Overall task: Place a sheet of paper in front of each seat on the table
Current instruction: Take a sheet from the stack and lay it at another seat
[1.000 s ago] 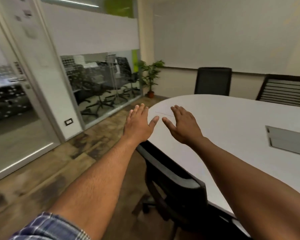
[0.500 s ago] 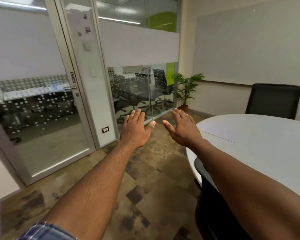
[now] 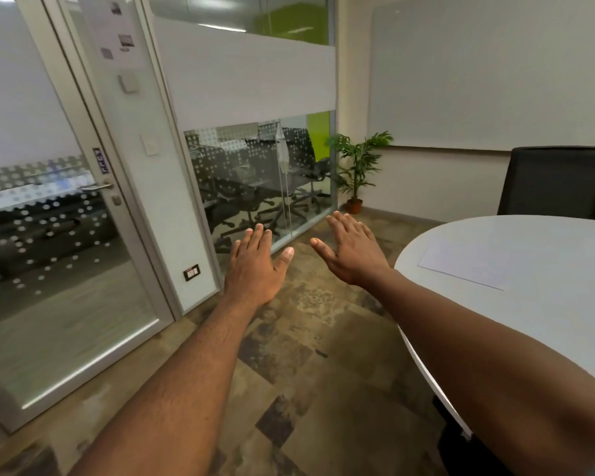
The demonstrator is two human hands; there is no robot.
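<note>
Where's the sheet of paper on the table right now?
In the head view, the sheet of paper lies flat at the right, near the table's rounded end, just right of the right hand.

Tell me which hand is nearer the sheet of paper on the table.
Right. The right hand hovers over the floor just off the table edge, left of the sheet of paper. The left hand is farther left, toward the glass wall.

Bare forearms, short-nailed fingers (image 3: 258, 231), no sleeves showing.
</note>
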